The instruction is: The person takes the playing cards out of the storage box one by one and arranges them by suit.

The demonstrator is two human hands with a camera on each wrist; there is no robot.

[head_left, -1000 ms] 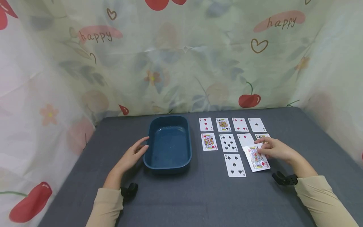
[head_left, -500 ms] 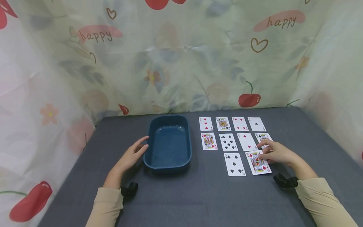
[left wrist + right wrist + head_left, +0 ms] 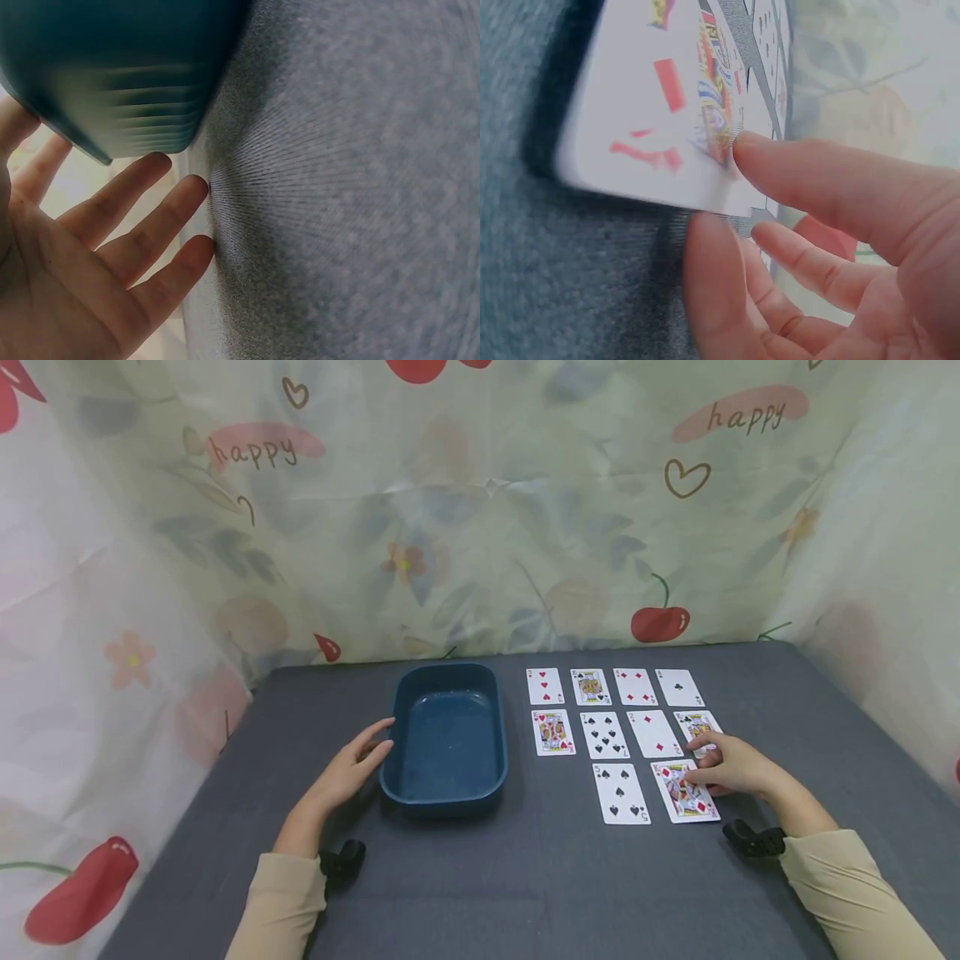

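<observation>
My right hand pinches the right edge of a diamond face playing card in the front row. In the right wrist view the thumb lies on the face of that card and a fingertip is at its edge; the edge looks slightly raised over the cloth. Left of it lies a five of spades, face up. My left hand rests at the left rim of a deep blue plastic tub. In the left wrist view the fingers of that hand are spread and fairly straight beside the tub's wall.
Several face-up cards lie in two rows behind, including a seven of spades, a two of diamonds and a three of hearts. Dark grey cloth covers the table. A printed curtain stands around its back and sides.
My right hand has moved the diamond face card right and toward the front, off the two of diamonds, to beside the five of spades. The left hand has stayed at the tub.
</observation>
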